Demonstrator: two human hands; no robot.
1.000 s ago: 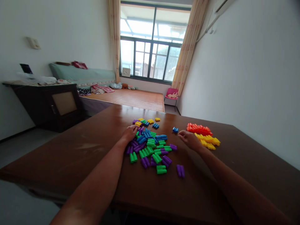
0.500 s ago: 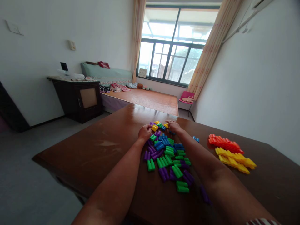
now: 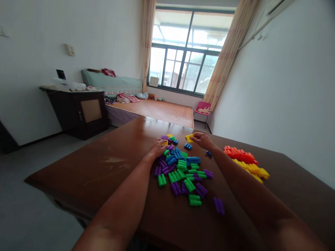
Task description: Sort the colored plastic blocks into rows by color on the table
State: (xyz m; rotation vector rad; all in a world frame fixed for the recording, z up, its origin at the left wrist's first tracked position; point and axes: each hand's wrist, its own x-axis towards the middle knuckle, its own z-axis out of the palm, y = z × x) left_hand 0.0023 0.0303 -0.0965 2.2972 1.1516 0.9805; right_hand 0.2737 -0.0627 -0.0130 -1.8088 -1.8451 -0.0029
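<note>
My right hand (image 3: 203, 140) pinches a yellow plastic block (image 3: 189, 138) made of joined tubes, above the far part of the table. At the far left of the pile, my left hand (image 3: 157, 147) has its fingers closed on another yellow block (image 3: 165, 143), partly hidden by them. Below and between the hands spreads a mixed pile of the same kind of blocks: green ones (image 3: 182, 165), blue ones (image 3: 177, 154) and purple ones (image 3: 168, 169). A small blue block (image 3: 188, 146) lies just under the right hand's block.
On the right of the brown table (image 3: 91, 167) lie a group of red blocks (image 3: 240, 154) and a group of yellow blocks (image 3: 251, 168), partly behind my right forearm. A lone purple block (image 3: 218, 205) lies near the front. Beyond stand a bed (image 3: 162, 109) and a dark cabinet (image 3: 78, 111).
My right hand has taken hold of a yellow block and moved it right, away from the pile. My left fingers have come over a yellow block. The whole view has shifted slightly.
</note>
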